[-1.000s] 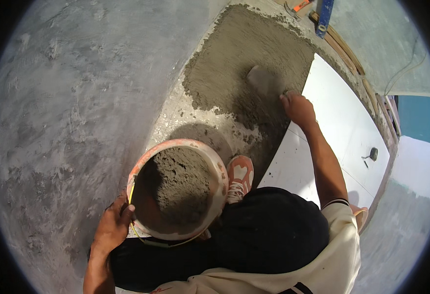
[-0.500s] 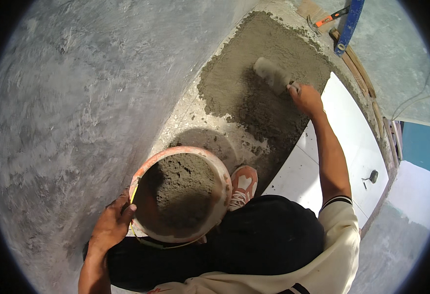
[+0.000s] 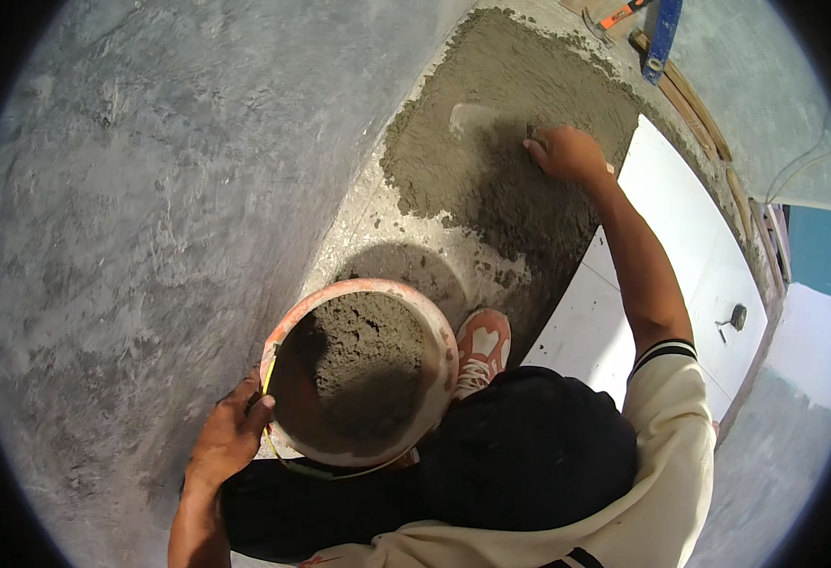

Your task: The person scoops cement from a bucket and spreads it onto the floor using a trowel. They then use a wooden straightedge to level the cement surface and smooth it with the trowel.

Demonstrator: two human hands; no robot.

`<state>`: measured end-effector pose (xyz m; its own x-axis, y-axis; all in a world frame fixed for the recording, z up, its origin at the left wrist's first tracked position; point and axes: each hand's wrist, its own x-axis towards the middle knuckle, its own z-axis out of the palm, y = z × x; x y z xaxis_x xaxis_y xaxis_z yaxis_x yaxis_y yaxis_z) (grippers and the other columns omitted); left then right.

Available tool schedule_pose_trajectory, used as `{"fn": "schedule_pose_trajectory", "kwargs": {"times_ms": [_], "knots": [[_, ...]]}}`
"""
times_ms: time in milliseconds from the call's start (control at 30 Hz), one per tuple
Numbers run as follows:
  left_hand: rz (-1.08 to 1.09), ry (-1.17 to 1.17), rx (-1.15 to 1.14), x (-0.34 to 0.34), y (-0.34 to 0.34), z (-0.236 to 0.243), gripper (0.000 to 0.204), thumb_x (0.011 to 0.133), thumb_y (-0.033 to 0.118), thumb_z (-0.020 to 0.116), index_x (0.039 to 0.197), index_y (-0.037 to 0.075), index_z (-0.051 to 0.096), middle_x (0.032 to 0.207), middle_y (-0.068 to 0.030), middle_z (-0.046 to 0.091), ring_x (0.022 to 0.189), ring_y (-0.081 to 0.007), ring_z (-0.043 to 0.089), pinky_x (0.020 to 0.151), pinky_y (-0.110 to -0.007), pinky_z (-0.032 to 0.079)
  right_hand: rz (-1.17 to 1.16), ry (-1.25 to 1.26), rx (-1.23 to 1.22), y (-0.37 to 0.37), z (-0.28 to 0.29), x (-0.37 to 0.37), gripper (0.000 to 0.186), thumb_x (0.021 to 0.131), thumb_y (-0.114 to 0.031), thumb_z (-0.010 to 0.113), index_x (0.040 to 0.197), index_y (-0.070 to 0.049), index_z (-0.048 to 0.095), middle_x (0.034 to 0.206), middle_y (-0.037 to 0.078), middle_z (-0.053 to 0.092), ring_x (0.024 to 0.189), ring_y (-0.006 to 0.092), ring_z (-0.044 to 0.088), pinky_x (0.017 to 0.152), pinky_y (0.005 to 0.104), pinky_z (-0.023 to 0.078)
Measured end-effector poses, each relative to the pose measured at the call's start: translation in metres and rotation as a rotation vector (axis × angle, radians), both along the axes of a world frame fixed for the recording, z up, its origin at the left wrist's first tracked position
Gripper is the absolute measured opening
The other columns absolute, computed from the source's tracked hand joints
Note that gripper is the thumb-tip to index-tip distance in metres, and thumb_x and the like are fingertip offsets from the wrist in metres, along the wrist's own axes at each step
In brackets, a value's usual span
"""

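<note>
My left hand [image 3: 229,434] is closed on the rim and handle side of an orange-red bucket [image 3: 442,333], its thumb on the near edge. Grey mortar [image 3: 378,346] fills part of the bucket. Over the spread mortar bed [image 3: 520,71] on the floor, my right hand [image 3: 569,154] is wrapped round the handle of a trowel [image 3: 474,117]. The trowel's blade lies low on the bed, smeared with mortar and partly blended into it; its handle is mostly hidden by my fingers.
White floor tiles [image 3: 676,222] border the mortar on the right, with a small dark object [image 3: 738,316] on them. Beyond lie a hammer [image 3: 614,19], a blue level [image 3: 661,43] and wooden strips [image 3: 695,109]. A grey plastered wall [image 3: 169,189] rises on the left. My shoe [image 3: 484,343] stands beside the bucket.
My right hand has moved left and slightly up with the trowel, whose blade now sits flatter on the mortar. The left hand keeps its hold on the bucket. The view has shifted slightly.
</note>
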<state>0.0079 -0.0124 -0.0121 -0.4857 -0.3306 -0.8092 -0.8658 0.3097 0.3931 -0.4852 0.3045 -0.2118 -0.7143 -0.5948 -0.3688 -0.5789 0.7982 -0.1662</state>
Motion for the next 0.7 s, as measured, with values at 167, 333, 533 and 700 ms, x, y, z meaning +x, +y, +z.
{"fn": "schedule_pose_trajectory", "kwargs": {"times_ms": [167, 333, 533, 700], "knots": [[-0.023, 0.011, 0.003, -0.004, 0.002, 0.003, 0.052, 0.11, 0.02, 0.06, 0.151, -0.009, 0.05, 0.148, -0.0293, 0.062, 0.141, -0.033, 0.06, 0.115, -0.038, 0.044, 0.079, 0.075, -0.046, 0.038, 0.0, 0.027, 0.04, 0.107, -0.042, 0.054, 0.107, -0.007, 0.074, 0.105, 0.023, 0.076, 0.1, 0.0447, 0.072, 0.087, 0.0562, 0.056], [-0.053, 0.042, 0.0, -0.005, 0.003, -0.002, 0.053, 0.109, 0.02, 0.06, 0.152, -0.01, 0.049, 0.146, -0.0307, 0.062, 0.139, -0.0329, 0.061, 0.115, -0.039, 0.046, 0.026, 0.049, -0.089, 0.016, 0.001, 0.01, 0.042, 0.107, -0.042, 0.053, 0.11, -0.006, 0.075, 0.103, 0.024, 0.076, 0.101, 0.0452, 0.073, 0.089, 0.0559, 0.057], [-0.004, -0.051, 0.011, -0.011, 0.008, 0.016, 0.055, 0.109, 0.021, 0.06, 0.153, -0.01, 0.048, 0.147, -0.0316, 0.061, 0.142, -0.0346, 0.059, 0.117, -0.039, 0.044, 0.219, -0.052, 0.214, -0.045, 0.047, 0.063, 0.039, 0.106, -0.036, 0.053, 0.115, -0.005, 0.075, 0.106, 0.022, 0.078, 0.099, 0.043, 0.076, 0.087, 0.0557, 0.059], [-0.087, -0.006, -0.005, -0.009, 0.005, 0.012, 0.058, 0.109, 0.023, 0.062, 0.154, -0.009, 0.046, 0.146, -0.0324, 0.061, 0.139, -0.0379, 0.061, 0.115, -0.041, 0.047, -0.008, -0.087, 0.198, 0.035, 0.079, 0.121, 0.041, 0.106, -0.035, 0.057, 0.105, 0.001, 0.076, 0.095, 0.025, 0.076, 0.093, 0.0449, 0.075, 0.085, 0.0529, 0.06]]}}
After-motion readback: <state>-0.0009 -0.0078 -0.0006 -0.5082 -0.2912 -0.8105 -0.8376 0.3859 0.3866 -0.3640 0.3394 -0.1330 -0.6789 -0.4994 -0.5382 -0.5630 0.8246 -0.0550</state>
